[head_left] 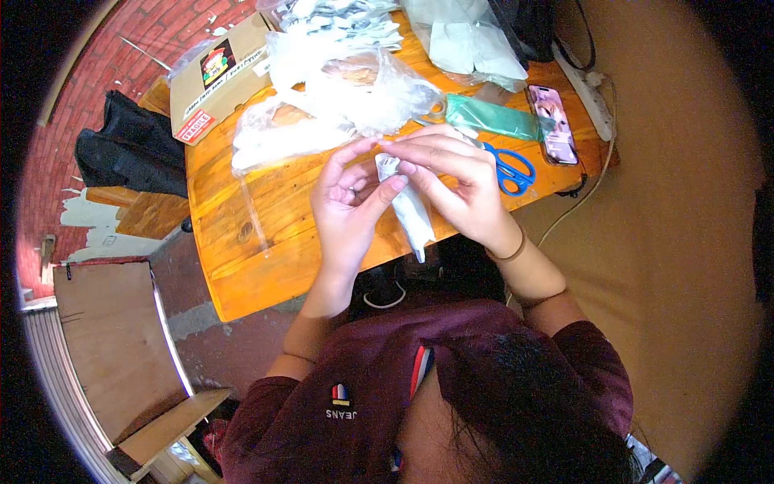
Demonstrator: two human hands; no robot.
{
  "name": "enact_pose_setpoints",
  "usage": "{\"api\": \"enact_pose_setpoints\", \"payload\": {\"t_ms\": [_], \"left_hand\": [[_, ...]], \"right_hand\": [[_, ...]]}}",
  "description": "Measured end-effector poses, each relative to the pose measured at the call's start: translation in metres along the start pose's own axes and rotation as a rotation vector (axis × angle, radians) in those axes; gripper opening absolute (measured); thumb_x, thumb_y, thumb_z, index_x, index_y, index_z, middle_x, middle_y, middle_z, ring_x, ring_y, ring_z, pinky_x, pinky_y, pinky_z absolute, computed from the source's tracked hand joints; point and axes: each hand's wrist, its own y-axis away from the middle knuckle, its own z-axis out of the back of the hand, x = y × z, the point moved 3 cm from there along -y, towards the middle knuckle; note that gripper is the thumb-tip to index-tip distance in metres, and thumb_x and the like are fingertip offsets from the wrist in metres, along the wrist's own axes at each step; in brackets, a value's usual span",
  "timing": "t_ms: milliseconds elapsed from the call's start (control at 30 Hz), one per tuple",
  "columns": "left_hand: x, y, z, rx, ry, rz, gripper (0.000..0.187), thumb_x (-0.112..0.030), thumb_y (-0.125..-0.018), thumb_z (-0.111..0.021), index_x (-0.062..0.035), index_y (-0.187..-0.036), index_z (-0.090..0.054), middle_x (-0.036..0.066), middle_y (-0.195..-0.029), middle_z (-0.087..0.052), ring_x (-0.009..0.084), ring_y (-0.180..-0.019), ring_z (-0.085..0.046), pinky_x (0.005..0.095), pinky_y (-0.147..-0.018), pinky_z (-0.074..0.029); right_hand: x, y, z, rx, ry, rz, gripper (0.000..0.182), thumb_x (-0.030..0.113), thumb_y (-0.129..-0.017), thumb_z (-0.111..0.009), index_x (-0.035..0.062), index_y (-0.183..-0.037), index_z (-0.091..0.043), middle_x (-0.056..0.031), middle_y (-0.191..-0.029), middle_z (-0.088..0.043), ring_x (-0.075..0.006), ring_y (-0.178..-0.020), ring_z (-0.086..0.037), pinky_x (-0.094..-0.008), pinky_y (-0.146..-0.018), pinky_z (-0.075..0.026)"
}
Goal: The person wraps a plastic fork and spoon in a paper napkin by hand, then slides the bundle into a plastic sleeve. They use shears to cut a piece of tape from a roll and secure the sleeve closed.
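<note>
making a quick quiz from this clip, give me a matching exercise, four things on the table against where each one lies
Things:
1. scissors
2. phone
3. cardboard box
4. white folded piece

Places:
a. far left corner of the table
b. between both hands' fingers
c. right end, beside the power strip
d. just right of the right hand

Pairs: 1-d, 2-c, 3-a, 4-b

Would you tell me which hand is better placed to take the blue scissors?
Probably the right hand: the blue scissors lie just beside it, while the left hand sits farther off, pinching the white roll.
</note>
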Motion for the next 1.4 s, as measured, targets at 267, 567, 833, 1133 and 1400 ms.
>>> {"api": "enact_pose_setpoints", "payload": {"t_ms": [267,567,833,1133,1400], "left_hand": [[-0.002,0.000,0.001,0.056,-0.086,-0.134,0.027,0.005,-0.080,-0.064,0.0024,-0.105,-0.056,0.013,-0.098,-0.064,0.0146,-0.089,-0.062,0.0247,-0.077,-0.051],[-0.007,0.000,0.003,0.175,-0.127,-0.188,0.019,0.008,-0.078,-0.064,0.0044,-0.096,-0.059,0.014,-0.099,-0.063,0.0185,-0.092,-0.063,0.0292,-0.081,-0.053],[-0.026,-0.008,0.003,0.269,-0.271,-0.111,0.023,0.004,-0.074,-0.069,0.0027,-0.095,-0.061,0.013,-0.094,-0.066,0.0184,-0.087,-0.065,0.0292,-0.075,-0.055],[-0.050,-0.016,0.010,0.509,-0.543,-0.416,0.036,-0.005,-0.067,-0.076,-0.0023,-0.100,-0.062,0.006,-0.100,-0.067,0.0168,-0.087,-0.066,0.0278,-0.072,-0.054],[-0.054,-0.017,-0.002,0.356,-0.338,-0.042,0.045,-0.009,-0.068,-0.078,-0.0020,-0.108,-0.059,0.008,-0.100,-0.065,0.0155,-0.088,-0.064,0.0279,-0.079,-0.051]], "right_hand": [[0.001,-0.004,0.013,0.094,0.092,0.044,0.014,0.007,-0.076,-0.062,0.0019,-0.089,-0.066,-0.0093,-0.091,-0.064,-0.0245,-0.087,-0.057,-0.0341,-0.082,-0.043],[-0.001,-0.001,0.026,0.233,-0.053,-0.077,0.011,0.008,-0.075,-0.068,0.0007,-0.081,-0.062,-0.0098,-0.084,-0.063,-0.0216,-0.081,-0.059,-0.0307,-0.073,-0.046],[0.002,-0.001,0.031,0.240,-0.094,-0.076,0.010,0.007,-0.074,-0.070,-0.0004,-0.073,-0.064,-0.0083,-0.073,-0.064,-0.0195,-0.069,-0.061,-0.0294,-0.066,-0.048],[0.011,-0.009,0.032,0.220,-0.179,-0.016,0.009,0.010,-0.077,-0.067,0.0012,-0.078,-0.065,-0.0078,-0.074,-0.063,-0.0201,-0.069,-0.061,-0.0293,-0.063,-0.047],[0.022,-0.019,0.032,0.048,-0.129,0.063,0.009,0.009,-0.077,-0.066,0.0005,-0.078,-0.064,-0.0087,-0.075,-0.062,-0.0194,-0.070,-0.059,-0.0291,-0.065,-0.046]]}}
